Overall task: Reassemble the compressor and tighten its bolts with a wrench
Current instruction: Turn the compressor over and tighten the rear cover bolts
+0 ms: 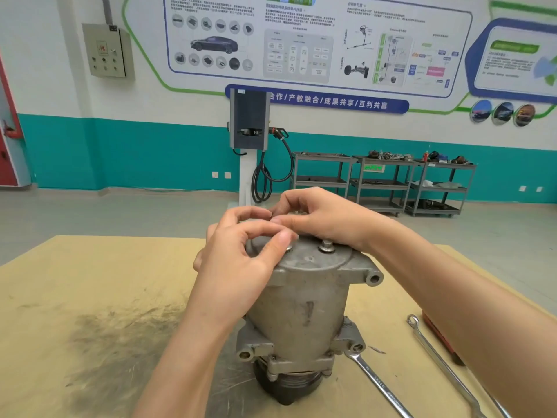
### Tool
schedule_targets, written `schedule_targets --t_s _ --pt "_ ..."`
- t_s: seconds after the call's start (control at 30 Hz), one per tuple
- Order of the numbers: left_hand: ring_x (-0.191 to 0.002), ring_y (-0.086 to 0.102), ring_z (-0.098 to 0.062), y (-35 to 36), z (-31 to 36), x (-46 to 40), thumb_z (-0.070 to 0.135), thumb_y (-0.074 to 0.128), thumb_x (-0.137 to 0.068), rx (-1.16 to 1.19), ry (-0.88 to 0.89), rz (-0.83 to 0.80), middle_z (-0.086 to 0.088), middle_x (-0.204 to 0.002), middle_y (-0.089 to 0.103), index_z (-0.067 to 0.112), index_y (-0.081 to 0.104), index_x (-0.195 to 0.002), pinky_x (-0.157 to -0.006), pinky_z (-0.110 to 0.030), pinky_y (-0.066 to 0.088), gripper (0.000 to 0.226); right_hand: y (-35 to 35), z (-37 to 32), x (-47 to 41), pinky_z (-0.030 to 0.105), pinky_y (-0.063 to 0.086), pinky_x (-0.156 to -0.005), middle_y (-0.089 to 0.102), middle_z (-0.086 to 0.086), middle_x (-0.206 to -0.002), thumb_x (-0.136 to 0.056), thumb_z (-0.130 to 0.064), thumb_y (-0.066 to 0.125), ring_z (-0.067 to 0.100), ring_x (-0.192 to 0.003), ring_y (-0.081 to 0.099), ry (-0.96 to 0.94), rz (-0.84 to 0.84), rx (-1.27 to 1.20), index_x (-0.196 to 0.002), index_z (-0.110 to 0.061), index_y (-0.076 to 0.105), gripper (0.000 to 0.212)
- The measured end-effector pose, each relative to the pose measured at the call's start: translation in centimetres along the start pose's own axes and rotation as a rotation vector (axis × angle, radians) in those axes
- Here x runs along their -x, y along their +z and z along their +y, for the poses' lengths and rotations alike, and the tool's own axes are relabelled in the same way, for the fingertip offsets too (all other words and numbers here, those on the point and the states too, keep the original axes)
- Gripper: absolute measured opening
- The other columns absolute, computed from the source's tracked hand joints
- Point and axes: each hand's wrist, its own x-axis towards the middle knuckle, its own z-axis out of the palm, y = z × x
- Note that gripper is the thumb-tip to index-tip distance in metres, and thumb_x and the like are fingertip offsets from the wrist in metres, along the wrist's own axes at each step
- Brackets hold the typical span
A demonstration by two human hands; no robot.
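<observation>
A grey metal compressor (pixel 301 309) stands upright on the wooden table (pixel 90 282), pulley end down. One bolt (pixel 326 246) sticks up from its top cover on the near right. My left hand (pixel 238 267) is over the cover's left side, thumb and forefinger curled together at a bolt head on the cover's rim. My right hand (pixel 325 218) reaches over the back of the cover with its fingers curled down at a small part that I cannot see. Two wrenches (pixel 379 384) (pixel 440 363) lie on the table to the right of the compressor.
A dark grease smear (pixel 120 336) marks the tabletop at the left. A red-handled tool (pixel 437 333) lies under my right forearm. Beyond the table are a charging post (pixel 250 122) with cable and grey shelf carts (pixel 382 182) along the wall.
</observation>
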Motion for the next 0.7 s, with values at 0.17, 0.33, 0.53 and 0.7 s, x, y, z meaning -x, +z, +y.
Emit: schedule_targets --t_s 0.17,0.33,0.53,0.7 --pt "-0.118 0.051 -0.010 0.37 0.61 0.30 0.055 0.074 -0.064 -0.025 -0.027 0.127 0.023 -0.106 0.056 0.037 0.069 -0.064 -0.105 -0.053 0.034 0.019 -0.23 0.22 0.37 0.026 0.052 -0.093 0.073 -0.005 -0.107 -0.095 -0.019 0.063 0.009 -0.101 0.067 -0.005 -0.032 -0.078 -0.098 -0.023 0.070 0.009" --pt "-0.117 0.051 -0.009 0.15 0.08 0.07 0.032 0.079 -0.077 -0.005 -0.015 0.084 0.022 -0.108 0.057 0.039 0.071 -0.065 -0.105 -0.051 0.034 0.015 0.27 -0.12 -0.31 0.015 0.051 -0.082 0.073 -0.013 -0.097 -0.091 -0.028 0.068 0.000 -0.092 0.067 0.010 0.022 0.012 -0.083 -0.015 0.062 0.016" --pt "-0.110 0.050 0.004 0.09 -0.30 -0.05 0.018 0.067 -0.089 0.055 -0.010 -0.045 0.018 -0.111 0.057 0.036 0.076 -0.075 -0.091 -0.015 0.038 0.024 -0.06 0.01 0.29 0.027 0.050 -0.091 0.071 -0.005 -0.102 -0.094 -0.026 0.064 0.007 -0.095 0.065 0.003 -0.001 -0.020 -0.100 -0.023 0.066 0.007" --pt "-0.123 0.046 -0.011 0.42 0.08 0.08 0.049 0.068 -0.078 -0.049 -0.015 0.040 0.022 -0.113 0.053 0.040 0.072 -0.071 -0.108 -0.052 0.031 0.012 -0.11 -0.14 0.35 0.022 0.048 -0.086 0.071 -0.011 -0.101 -0.094 -0.024 0.063 0.003 -0.095 0.065 0.020 -0.025 -0.025 -0.094 -0.023 0.067 0.004"
